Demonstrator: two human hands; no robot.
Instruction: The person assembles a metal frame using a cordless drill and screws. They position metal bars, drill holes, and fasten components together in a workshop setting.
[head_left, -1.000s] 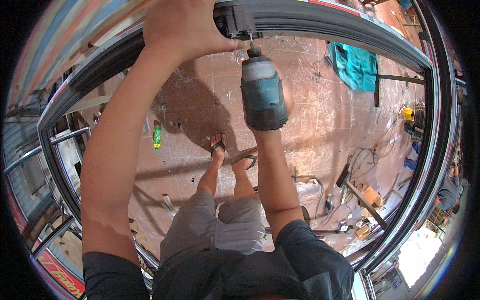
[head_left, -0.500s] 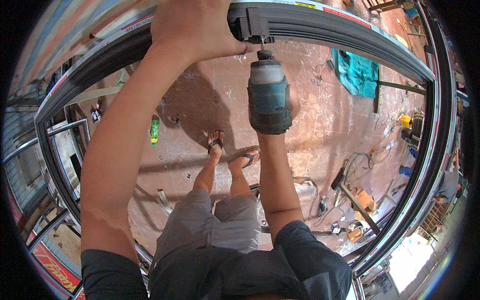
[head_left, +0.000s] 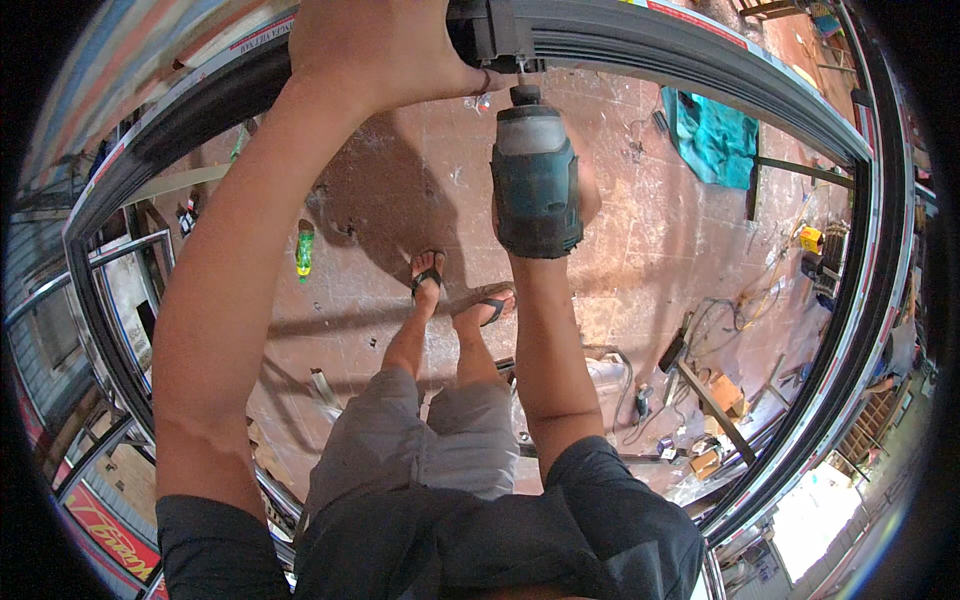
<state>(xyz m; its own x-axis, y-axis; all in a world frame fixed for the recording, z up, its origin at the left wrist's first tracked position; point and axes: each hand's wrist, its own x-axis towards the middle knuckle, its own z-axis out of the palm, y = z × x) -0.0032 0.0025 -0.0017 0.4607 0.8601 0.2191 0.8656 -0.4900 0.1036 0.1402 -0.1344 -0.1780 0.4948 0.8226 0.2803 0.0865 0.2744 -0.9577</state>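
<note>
A teal-and-black cordless driver (head_left: 535, 195) is gripped in my right hand (head_left: 586, 185), mostly hidden behind the tool's body. Its bit points up and away from me, meeting a small dark bracket (head_left: 497, 32) on the far bar of a large dark metal frame (head_left: 640, 50). Over that bar, beside the bracket, my left hand (head_left: 380, 50) is closed. Its thumb stretches right toward the bit tip, while the other fingers are hidden. A screw at the bit is too small to make out surely.
The frame surrounds me on several sides. On the tiled floor lie a green bottle (head_left: 304, 250), a teal cloth (head_left: 712, 140), cables (head_left: 740, 318) and a cardboard box (head_left: 722, 393). More metal frames (head_left: 110, 290) stand at the left. A person (head_left: 890, 360) is at the far right.
My view has shifted a little, so the bracket, driver and both hands sit slightly higher and further left in the picture. Both grips look the same.
</note>
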